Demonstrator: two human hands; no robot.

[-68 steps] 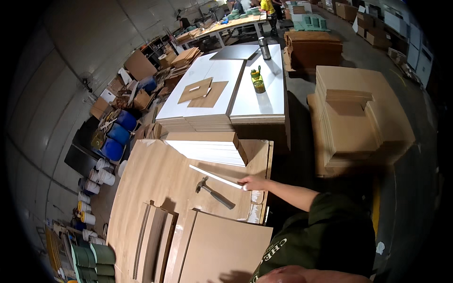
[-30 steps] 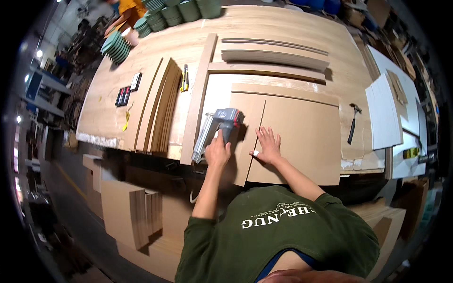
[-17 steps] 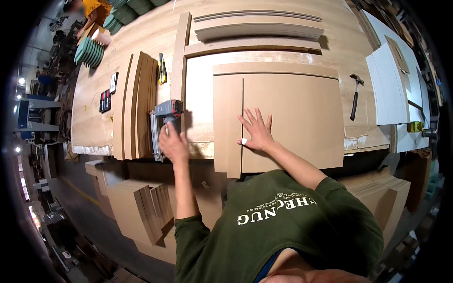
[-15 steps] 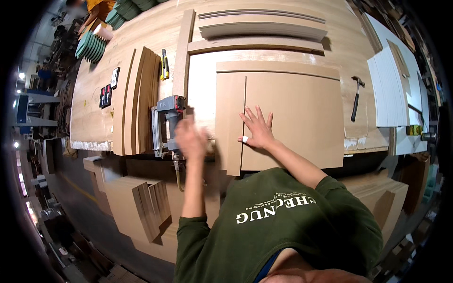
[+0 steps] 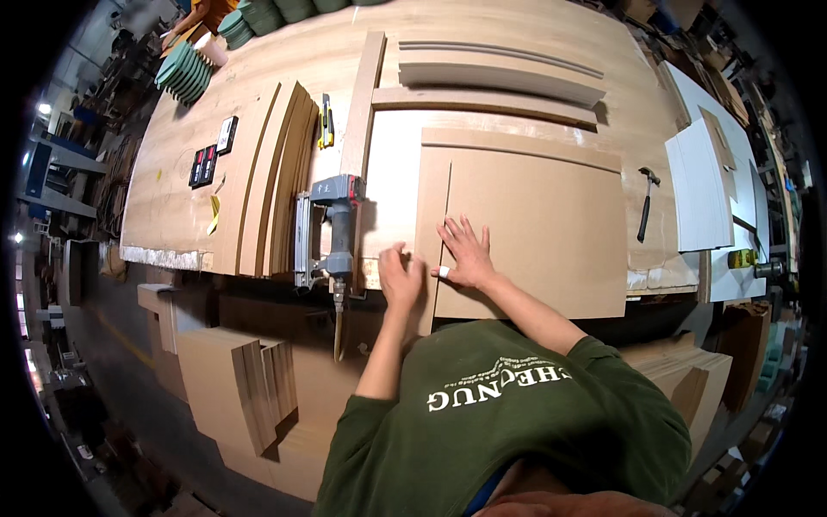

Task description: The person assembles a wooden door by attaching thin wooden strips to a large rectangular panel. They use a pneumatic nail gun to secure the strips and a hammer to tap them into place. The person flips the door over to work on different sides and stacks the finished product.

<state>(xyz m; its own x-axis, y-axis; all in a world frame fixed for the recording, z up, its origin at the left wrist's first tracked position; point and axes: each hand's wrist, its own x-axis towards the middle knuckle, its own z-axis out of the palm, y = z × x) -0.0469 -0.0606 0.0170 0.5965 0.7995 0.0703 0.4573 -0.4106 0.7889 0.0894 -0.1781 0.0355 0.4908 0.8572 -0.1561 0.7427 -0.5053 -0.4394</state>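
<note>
left hand point(image 5: 400, 274) sits loosely curled on the narrow fiberboard strip point(image 5: 431, 233), which runs 12-to-6, right hand point(image 5: 463, 252) flat and spread on the wide panel point(image 5: 534, 233) at its 3 o'clock, nail gun point(image 5: 332, 233) lying free at 9.

Left hand point(image 5: 400, 277): fingers curled, palm down, forearm extended forward. Right hand point(image 5: 463, 252): flat, fingers spread, pressing downward; green-sleeved arm bent at the elbow.
</note>
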